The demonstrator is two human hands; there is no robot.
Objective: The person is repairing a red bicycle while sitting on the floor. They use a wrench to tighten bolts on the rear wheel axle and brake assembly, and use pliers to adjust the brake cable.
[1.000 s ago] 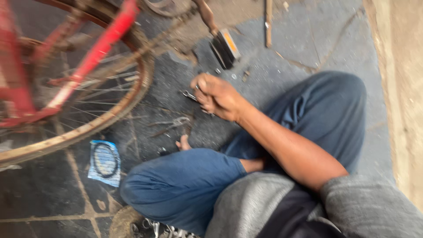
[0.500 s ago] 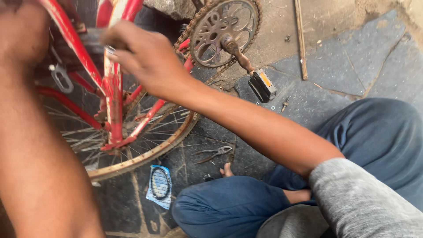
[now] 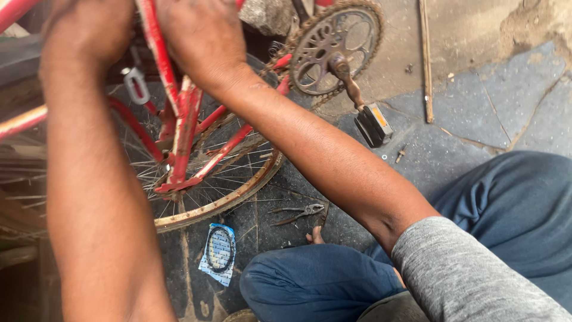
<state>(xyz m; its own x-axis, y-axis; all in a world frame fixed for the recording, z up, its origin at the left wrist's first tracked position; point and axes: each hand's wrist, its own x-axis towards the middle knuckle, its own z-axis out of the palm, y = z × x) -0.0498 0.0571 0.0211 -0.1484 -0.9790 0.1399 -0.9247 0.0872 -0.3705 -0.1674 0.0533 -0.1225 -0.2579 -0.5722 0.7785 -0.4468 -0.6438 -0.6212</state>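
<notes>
Both my right hand (image 3: 199, 45) and left hand (image 3: 89, 33) wrap their fingers around the red bike frame (image 3: 182, 119) directly under them, and a slip could drop knuckles onto the wheel (image 3: 226, 185) spokes below.

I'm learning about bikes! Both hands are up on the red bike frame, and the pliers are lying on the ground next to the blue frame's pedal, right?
Almost. The head view shows only one bike frame, and it is red, not blue. The left hand and right hand are both up on it. The pliers do lie on the ground, below the pedal and near the wheel rim.
</notes>
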